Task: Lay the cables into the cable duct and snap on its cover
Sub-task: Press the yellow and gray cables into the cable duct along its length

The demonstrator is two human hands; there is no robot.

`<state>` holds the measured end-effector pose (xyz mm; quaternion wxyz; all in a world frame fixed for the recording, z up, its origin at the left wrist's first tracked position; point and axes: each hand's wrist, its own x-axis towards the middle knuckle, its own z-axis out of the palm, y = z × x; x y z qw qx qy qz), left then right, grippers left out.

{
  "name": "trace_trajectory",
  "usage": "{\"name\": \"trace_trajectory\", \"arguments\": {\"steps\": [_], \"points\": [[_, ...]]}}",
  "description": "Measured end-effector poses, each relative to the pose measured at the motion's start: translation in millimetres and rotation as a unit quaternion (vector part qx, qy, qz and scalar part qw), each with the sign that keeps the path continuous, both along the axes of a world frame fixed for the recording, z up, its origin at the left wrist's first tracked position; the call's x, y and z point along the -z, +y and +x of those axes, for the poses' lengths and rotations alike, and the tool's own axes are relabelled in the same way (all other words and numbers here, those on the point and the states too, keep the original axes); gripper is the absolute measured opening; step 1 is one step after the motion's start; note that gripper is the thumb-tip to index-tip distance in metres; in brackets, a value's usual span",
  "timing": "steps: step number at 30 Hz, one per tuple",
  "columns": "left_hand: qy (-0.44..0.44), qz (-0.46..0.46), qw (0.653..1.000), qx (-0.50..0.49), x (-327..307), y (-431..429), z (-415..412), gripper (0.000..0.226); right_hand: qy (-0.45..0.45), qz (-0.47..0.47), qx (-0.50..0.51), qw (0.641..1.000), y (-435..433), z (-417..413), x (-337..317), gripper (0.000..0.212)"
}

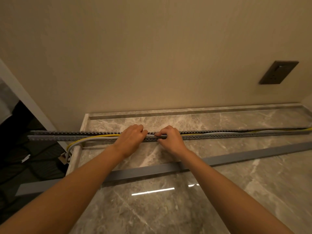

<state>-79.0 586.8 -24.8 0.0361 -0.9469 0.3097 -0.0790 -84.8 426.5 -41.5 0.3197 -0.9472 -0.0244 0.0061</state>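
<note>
A long grey slotted cable duct [219,136] lies across the marble counter, its left end overhanging the counter edge. A yellow cable [94,136] and a grey cable [91,139] run along it; at the left they leave the duct and drop over the counter edge. My left hand [131,139] sits on the middle of the duct with its fingers curled over the cables. My right hand [170,139] is just to its right, pinching the cables at the duct's near wall. The grey duct cover [236,157] lies loose on the counter, nearer to me, under my forearms.
The marble counter [168,208] has a raised back ledge along the beige wall. A dark wall socket plate [278,72] is at the upper right. Left of the counter edge is a dark drop with a white frame.
</note>
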Motion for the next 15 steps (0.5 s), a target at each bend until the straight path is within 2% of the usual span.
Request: {"name": "trace_trajectory", "arguments": {"steps": [3, 9, 15], "points": [[0.039, 0.025, 0.997, -0.054, 3, -5, -1, 0.022, 0.008, -0.018, -0.008, 1.0, -1, 1, -3, 0.024], [0.06, 0.06, 0.994, -0.065, -2, -13, 5, 0.022, 0.003, -0.025, 0.022, 0.999, 5, 1, -2, 0.02], [0.044, 0.056, 0.996, -0.062, -3, -14, 3, 0.023, 0.001, -0.105, -0.046, 0.993, -10, -6, -2, 0.033]]}}
